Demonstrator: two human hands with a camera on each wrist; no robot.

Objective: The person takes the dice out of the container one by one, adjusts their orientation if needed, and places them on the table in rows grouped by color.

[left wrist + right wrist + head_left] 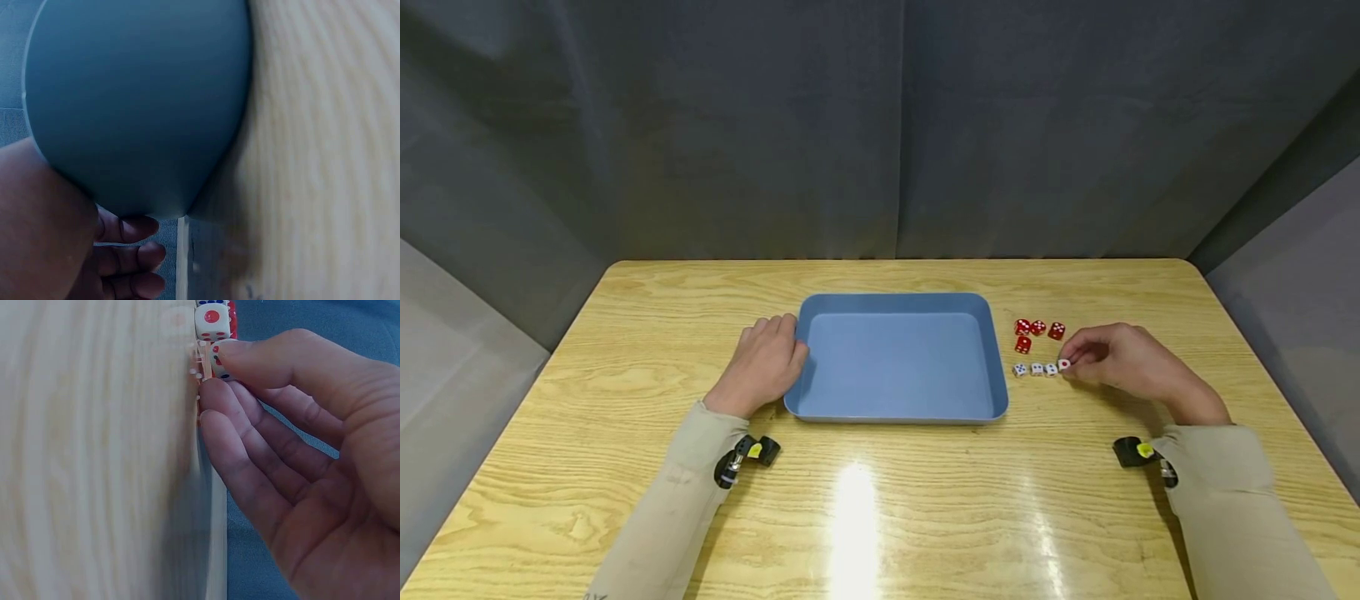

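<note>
Right hand (1120,360) at centre right, pinching the end small white plastic die (1063,365) of 4 on the pale wooden counter (880,500). Left hand (763,362) relaxed, resting against the shallow blue rectangular tray (898,304), mid-frame.

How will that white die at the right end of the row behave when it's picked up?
The white die, pinched by the right hand, looks rigid and probably light. Its glossy faces may slip from fingertips. Dropped on the table, it would likely tumble briefly, then settle flat.
</note>
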